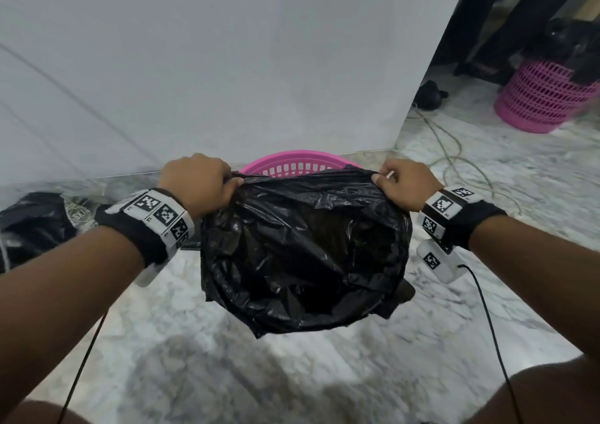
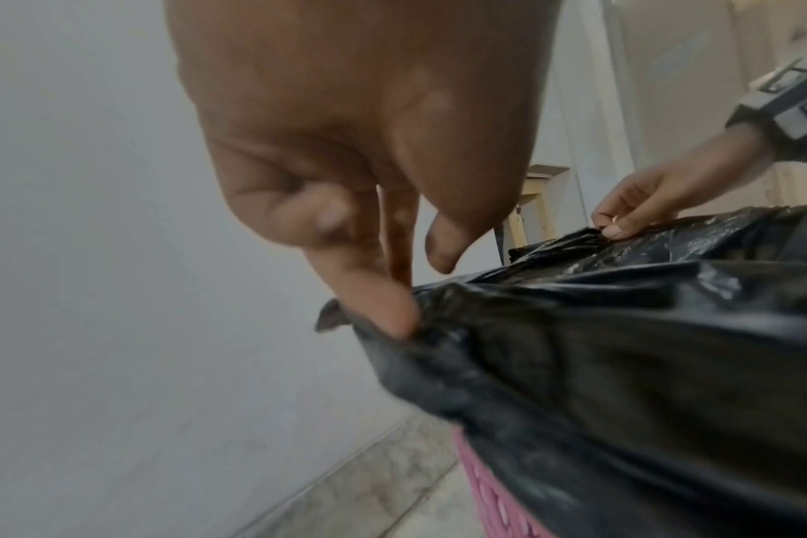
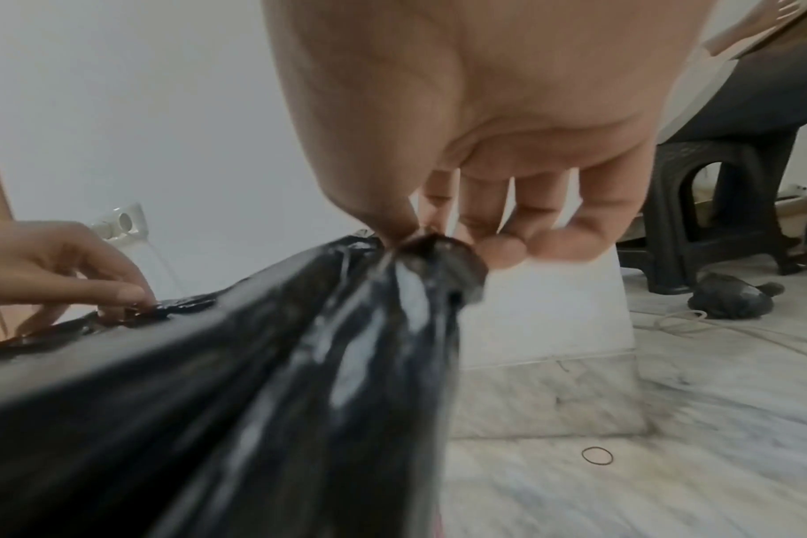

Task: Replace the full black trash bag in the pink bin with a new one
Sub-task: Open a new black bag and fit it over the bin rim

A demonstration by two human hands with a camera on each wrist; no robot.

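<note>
A black trash bag (image 1: pixel 302 254) hangs open over the pink bin (image 1: pixel 292 164), whose far rim shows behind the bag. My left hand (image 1: pixel 207 183) pinches the bag's top edge at its left corner, seen close in the left wrist view as my left hand (image 2: pixel 382 302) on the black trash bag (image 2: pixel 622 364). My right hand (image 1: pixel 399 183) pinches the top edge at the right corner; in the right wrist view my right hand (image 3: pixel 438 240) holds the bunched black plastic (image 3: pixel 300 382). The bin's pink side (image 2: pixel 493 502) shows below the bag.
A filled black bag (image 1: pixel 39 219) lies on the marble floor at the left. A white wall (image 1: pixel 227 66) stands just behind the bin. A second pink bin (image 1: pixel 545 99) with a black bag stands far right, near cables (image 1: pixel 454 151) and a dark stool (image 3: pixel 714 211).
</note>
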